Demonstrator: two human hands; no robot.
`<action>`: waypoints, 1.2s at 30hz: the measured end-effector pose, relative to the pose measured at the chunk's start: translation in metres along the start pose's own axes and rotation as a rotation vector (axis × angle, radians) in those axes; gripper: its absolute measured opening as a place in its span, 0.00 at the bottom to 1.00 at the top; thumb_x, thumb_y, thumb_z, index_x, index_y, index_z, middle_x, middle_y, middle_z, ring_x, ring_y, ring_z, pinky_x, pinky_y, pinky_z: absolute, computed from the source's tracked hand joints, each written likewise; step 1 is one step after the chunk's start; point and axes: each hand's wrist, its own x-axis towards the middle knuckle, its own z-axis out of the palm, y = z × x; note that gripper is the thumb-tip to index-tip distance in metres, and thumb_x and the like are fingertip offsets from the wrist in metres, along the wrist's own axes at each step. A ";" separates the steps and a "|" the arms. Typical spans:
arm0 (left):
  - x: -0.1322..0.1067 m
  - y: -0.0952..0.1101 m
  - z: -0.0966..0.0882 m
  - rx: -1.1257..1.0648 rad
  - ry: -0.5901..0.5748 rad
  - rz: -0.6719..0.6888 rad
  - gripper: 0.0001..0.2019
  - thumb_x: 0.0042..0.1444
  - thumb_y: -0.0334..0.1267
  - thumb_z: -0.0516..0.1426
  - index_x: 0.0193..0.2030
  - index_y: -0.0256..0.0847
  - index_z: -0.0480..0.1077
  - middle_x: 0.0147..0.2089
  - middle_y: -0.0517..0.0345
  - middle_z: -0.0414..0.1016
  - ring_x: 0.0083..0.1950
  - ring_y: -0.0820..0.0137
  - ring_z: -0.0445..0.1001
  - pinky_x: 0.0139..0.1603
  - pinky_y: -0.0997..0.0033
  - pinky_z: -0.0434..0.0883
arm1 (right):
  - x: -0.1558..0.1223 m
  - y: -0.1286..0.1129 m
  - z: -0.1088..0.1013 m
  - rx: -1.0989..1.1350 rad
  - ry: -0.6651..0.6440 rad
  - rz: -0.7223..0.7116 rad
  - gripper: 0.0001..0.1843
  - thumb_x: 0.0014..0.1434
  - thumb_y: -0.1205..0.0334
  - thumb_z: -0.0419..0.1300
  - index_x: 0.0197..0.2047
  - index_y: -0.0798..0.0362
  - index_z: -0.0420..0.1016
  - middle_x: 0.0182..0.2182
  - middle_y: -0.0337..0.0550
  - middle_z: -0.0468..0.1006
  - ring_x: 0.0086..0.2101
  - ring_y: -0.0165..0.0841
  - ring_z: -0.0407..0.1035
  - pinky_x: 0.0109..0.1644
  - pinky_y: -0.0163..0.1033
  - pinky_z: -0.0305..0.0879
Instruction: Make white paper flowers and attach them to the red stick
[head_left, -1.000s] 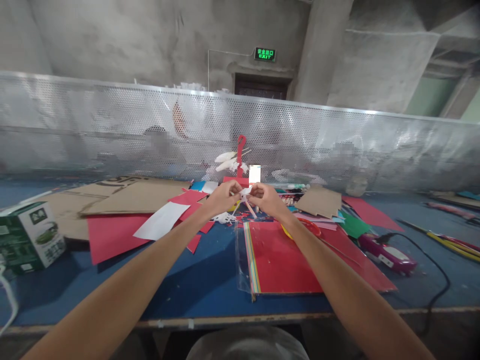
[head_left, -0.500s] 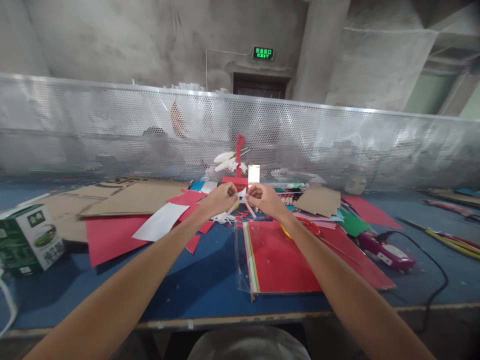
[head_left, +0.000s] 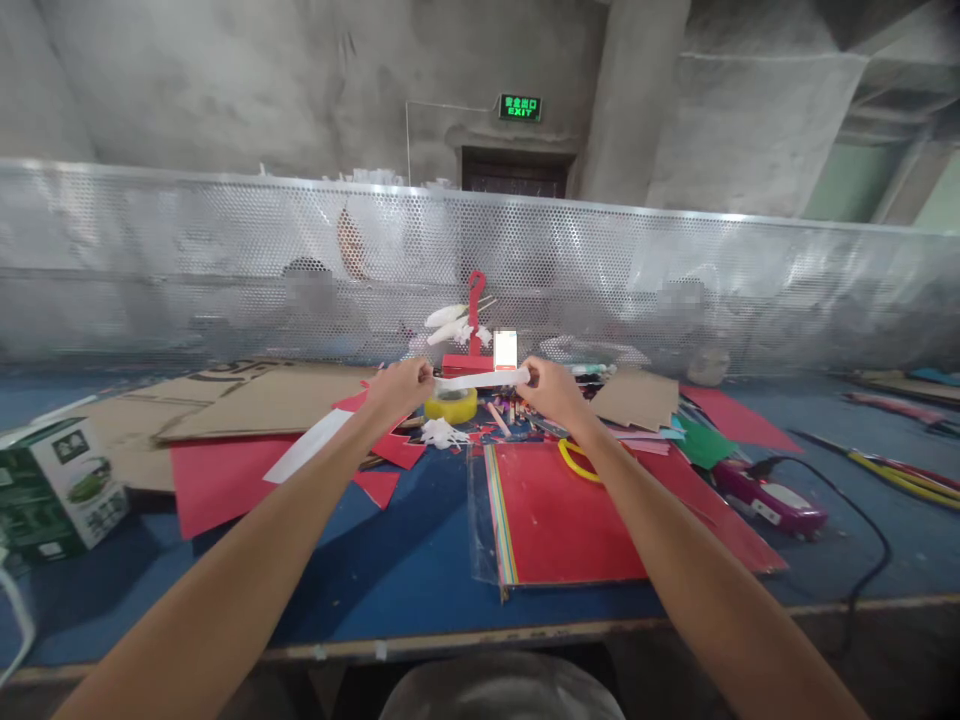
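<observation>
A narrow white paper strip (head_left: 480,380) is stretched between my two hands above the worktable. My left hand (head_left: 405,385) pinches its left end; at the other end, my right hand (head_left: 553,388) has closed fingers on it. Just below the strip lies a roll of yellow tape (head_left: 451,405). White paper scraps (head_left: 444,434) are heaped in front of the roll. Behind my hands stands a red paper piece with a hooked top (head_left: 475,310), with white feather-like shapes (head_left: 448,322) beside it. A lit phone screen (head_left: 505,350) is close to its right.
Red paper sheets (head_left: 570,530) in a plastic sleeve lie before my right arm, near scissors with yellow handles (head_left: 577,462). Cardboard (head_left: 262,400) and a green carton (head_left: 60,485) are to the left. A purple glue-gun-like device (head_left: 772,495) with a cable sits right. A perforated metal screen (head_left: 615,270) stands behind.
My hands have moved apart, left hand leftward and right hand rightward. The white strip now spans between them, and the yellow tape roll shows more fully.
</observation>
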 end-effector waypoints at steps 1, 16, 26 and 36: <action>0.002 -0.003 -0.003 0.002 0.008 -0.011 0.09 0.53 0.40 0.53 0.38 0.45 0.72 0.40 0.55 0.79 0.42 0.60 0.75 0.43 0.65 0.66 | 0.001 0.003 -0.002 -0.006 0.032 0.006 0.04 0.49 0.64 0.58 0.31 0.53 0.71 0.28 0.41 0.77 0.29 0.32 0.68 0.34 0.34 0.57; 0.016 -0.022 -0.003 -0.412 0.068 0.000 0.14 0.53 0.44 0.53 0.32 0.37 0.75 0.28 0.58 0.73 0.30 0.68 0.68 0.30 0.72 0.59 | 0.013 0.029 -0.025 0.742 0.266 0.368 0.13 0.48 0.56 0.58 0.37 0.53 0.71 0.30 0.43 0.77 0.31 0.35 0.71 0.25 0.33 0.62; 0.010 -0.009 -0.002 -1.044 -0.155 0.048 0.16 0.44 0.48 0.64 0.35 0.37 0.73 0.34 0.56 0.76 0.35 0.69 0.72 0.38 0.70 0.67 | -0.001 0.020 -0.017 0.737 -0.400 0.178 0.18 0.47 0.54 0.65 0.40 0.54 0.71 0.30 0.42 0.77 0.26 0.28 0.68 0.26 0.31 0.59; 0.000 0.009 0.005 -1.056 -0.300 0.089 0.14 0.46 0.46 0.65 0.34 0.37 0.72 0.31 0.57 0.75 0.33 0.72 0.72 0.38 0.70 0.69 | -0.007 0.024 -0.009 0.179 -0.789 0.141 0.10 0.51 0.59 0.58 0.24 0.56 0.71 0.20 0.38 0.72 0.21 0.27 0.64 0.24 0.31 0.56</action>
